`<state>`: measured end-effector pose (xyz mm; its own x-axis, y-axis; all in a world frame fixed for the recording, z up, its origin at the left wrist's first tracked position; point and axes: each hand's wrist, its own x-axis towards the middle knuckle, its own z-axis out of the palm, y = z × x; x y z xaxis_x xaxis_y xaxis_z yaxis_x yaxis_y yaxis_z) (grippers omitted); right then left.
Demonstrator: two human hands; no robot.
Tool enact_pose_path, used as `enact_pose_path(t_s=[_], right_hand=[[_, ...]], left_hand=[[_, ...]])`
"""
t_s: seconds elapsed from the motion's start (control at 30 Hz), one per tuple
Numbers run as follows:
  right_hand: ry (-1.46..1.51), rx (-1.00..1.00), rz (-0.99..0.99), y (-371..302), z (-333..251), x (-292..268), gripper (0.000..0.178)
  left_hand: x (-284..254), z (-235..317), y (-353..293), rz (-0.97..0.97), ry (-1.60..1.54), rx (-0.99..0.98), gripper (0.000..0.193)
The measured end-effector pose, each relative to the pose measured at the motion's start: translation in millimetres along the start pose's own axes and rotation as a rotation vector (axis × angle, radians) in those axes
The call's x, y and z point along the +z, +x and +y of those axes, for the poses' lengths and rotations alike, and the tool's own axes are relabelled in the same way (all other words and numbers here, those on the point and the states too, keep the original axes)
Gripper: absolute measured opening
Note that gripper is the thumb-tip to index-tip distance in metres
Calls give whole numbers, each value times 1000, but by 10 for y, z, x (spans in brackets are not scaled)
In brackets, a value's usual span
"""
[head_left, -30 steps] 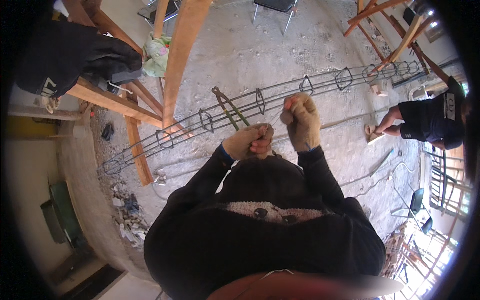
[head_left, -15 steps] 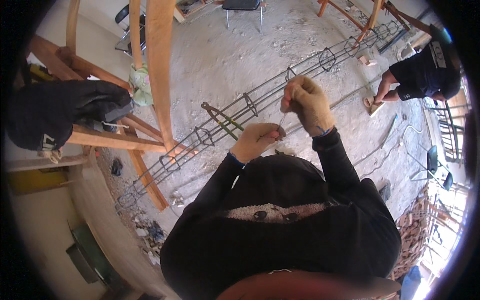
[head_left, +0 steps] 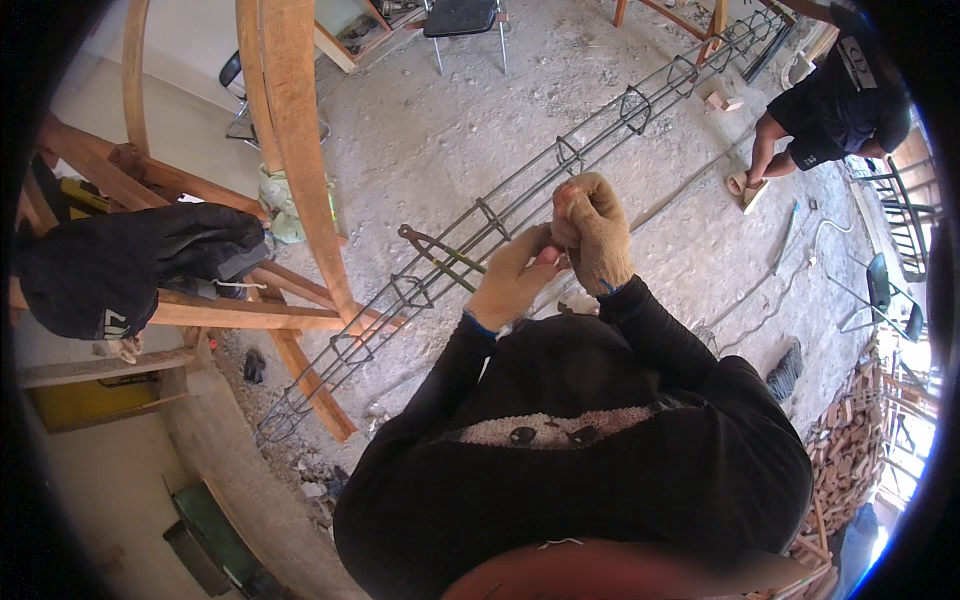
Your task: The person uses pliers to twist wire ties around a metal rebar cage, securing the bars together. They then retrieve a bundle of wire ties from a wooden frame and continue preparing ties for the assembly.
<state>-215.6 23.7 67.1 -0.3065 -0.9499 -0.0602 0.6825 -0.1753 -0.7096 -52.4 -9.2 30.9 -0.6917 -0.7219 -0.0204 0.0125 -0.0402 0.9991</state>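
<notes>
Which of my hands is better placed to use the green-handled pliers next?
Probably your left hand: the pliers have their handles beside it; your right hand is farther away.

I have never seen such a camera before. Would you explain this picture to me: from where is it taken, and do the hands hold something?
No machine works here, only a person. A wide fisheye camera on the head looks down, so straight edges bend near the rim. The gloved left hand and right hand are close together; anything held between them is hidden. Green-handled pincers reach to the left hand, but whether it grips them is unclear. Beyond, a long steel bar cage crosses the rough floor.
</notes>
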Motion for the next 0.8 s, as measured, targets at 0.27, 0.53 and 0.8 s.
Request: enact_pose_path(t_s=[0.27,0.53,0.8], right_hand=[[-774,-650,30,-18,185,32,8],[-1033,-616,-107,69,479,-40,11],[-734,-119,28,437,838,-26,24]], left_hand=[[396,-484,53,102,264,23,33],[193,-554,-36,240,364,-49,37],[-320,-506,-136,-45,-75,-407,44]])
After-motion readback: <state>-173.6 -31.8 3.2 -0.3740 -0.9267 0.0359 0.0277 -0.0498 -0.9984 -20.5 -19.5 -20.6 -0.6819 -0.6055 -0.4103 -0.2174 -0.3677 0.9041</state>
